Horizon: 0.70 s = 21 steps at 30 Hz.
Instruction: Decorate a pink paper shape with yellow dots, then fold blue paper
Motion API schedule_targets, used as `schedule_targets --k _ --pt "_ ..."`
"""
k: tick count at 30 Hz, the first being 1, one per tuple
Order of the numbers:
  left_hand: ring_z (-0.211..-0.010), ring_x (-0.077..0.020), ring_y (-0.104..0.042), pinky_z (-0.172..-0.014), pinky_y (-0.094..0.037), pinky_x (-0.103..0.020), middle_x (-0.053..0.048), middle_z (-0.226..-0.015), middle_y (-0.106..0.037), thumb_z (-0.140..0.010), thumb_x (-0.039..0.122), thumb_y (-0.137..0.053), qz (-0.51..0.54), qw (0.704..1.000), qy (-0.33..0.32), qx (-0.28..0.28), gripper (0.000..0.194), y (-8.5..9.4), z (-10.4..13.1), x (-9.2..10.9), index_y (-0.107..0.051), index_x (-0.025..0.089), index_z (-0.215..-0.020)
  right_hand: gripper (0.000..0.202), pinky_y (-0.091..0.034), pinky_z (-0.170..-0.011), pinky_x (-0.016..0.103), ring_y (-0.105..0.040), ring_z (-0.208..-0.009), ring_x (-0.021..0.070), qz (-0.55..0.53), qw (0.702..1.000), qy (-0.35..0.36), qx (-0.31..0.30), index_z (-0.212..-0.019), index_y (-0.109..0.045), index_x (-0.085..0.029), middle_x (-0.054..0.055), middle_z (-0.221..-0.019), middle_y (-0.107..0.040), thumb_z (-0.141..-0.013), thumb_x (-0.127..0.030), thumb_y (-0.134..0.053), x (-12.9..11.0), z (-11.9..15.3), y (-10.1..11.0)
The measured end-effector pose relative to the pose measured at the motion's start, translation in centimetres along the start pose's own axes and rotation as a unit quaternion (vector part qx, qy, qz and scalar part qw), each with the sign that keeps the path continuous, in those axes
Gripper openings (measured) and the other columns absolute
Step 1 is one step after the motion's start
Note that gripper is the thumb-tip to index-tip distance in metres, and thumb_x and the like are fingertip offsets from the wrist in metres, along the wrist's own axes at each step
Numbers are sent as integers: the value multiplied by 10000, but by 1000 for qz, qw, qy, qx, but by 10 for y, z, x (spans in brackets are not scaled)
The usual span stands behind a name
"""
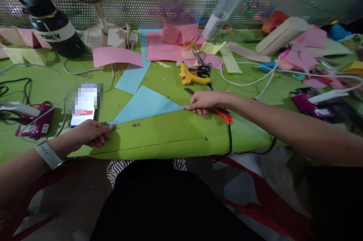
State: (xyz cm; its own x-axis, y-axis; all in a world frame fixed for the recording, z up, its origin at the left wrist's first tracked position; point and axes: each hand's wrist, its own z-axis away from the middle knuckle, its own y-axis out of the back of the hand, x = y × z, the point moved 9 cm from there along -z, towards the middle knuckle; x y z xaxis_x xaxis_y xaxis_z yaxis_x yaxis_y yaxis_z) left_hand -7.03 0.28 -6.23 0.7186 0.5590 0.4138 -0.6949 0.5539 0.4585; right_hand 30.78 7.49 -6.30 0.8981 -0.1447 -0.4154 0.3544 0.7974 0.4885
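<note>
A blue paper [146, 105] in a triangle shape lies on the green table, its long edge facing me. My left hand [95, 133] is closed, thumb and finger pinching the paper's left corner. At the opposite corner my right hand [202, 101] also pinches the paper, with the other fingers curled in. Partly hidden under that hand is a dark-bladed tool with an orange end [226, 115]; I cannot make out its kind. Just left of the triangle sits a phone [85, 101] with a lit screen. Behind the right hand lies a yellow glue gun [193, 76].
Scissors [202, 63], pink paper [117, 56] and a blue strip [134, 74] lie farther back. A fan [104, 35], a dark bottle [58, 27] and a clear plastic bottle [227, 5] stand there. White cables cross the green table [164, 135]; purple boxes [35, 120] sit at both sides.
</note>
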Motion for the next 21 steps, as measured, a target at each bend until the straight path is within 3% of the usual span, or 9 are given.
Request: schedule_targets --k 4,7,8,10,11,13,16,19,21 --pt "-430 -156 -573 -424 -418 -265 -71 -510 -646 -766 659 -617 -17 1000 1 13 523 6 12 -10 -639 181 -555 457 -428 -464 253 -524 -416 100 -12 999 -11 37 -529 -518 -191 10 -500 -590 -752 -541 -711 2 11 9" --pt "-467 -184 -620 -488 -476 -303 -67 -512 -658 -835 660 -524 -90 992 -53 74 546 11 30 4 -646 187 -590 404 -437 -504 280 -569 -462 134 8 990 35 137 -584 -525 -196 39 -539 -623 -844 -488 -629 -14 31 18" --pt "-506 -191 -642 -535 -501 -317 -63 -545 -677 -851 656 -505 -133 977 -109 125 539 13 37 19 -665 190 -631 373 -444 -535 290 -597 -504 149 28 980 73 183 -630 -553 -195 49 -580 -649 -876 -473 -590 -25 39 20" --pt "-666 -217 -691 -653 -537 -355 -70 -751 -749 -896 604 -479 -229 907 -262 239 475 11 58 57 -722 205 -810 291 -458 -616 318 -645 -633 190 105 946 159 260 -731 -634 -192 63 -698 -703 -888 -433 -590 -52 54 14" --pt "-794 -232 -709 -735 -549 -374 -82 -909 -765 -931 549 -454 -258 863 -345 264 441 0 67 74 -734 209 -930 240 -472 -686 334 -668 -750 217 145 924 216 280 -816 -669 -192 74 -811 -727 -899 -401 -584 -66 60 6" --pt "-1034 -251 -675 -892 -533 -406 -96 -1179 -712 -972 446 -437 -289 786 -479 262 378 -27 77 97 -705 209 -1094 211 -469 -840 372 -657 -954 252 204 879 312 296 -930 -695 -185 95 -999 -728 -927 -341 -553 -87 67 -11" --pt "-1153 -260 -617 -951 -519 -435 -126 -1350 -606 -986 317 -457 -314 736 -533 276 314 -47 67 107 -642 199 -1210 258 -452 -914 390 -637 -1006 250 221 840 346 353 -972 -702 -178 102 -1048 -717 -968 -321 -488 -87 72 -6" --pt "-1097 -266 -638 -902 -548 -439 -143 -1287 -636 -981 286 -472 -336 713 -543 290 278 -51 58 110 -654 179 -1162 277 -473 -879 364 -640 -954 229 197 816 330 432 -971 -700 -174 98 -971 -719 -982 -332 -472 -73 80 18" --pt "-1036 -256 -656 -861 -569 -427 -137 -1204 -672 -985 269 -460 -357 694 -556 285 267 -52 56 111 -659 163 -1128 268 -487 -845 350 -642 -911 214 221 798 356 433 -963 -700 -170 90 -947 -723 -984 -321 -479 -72 80 16"
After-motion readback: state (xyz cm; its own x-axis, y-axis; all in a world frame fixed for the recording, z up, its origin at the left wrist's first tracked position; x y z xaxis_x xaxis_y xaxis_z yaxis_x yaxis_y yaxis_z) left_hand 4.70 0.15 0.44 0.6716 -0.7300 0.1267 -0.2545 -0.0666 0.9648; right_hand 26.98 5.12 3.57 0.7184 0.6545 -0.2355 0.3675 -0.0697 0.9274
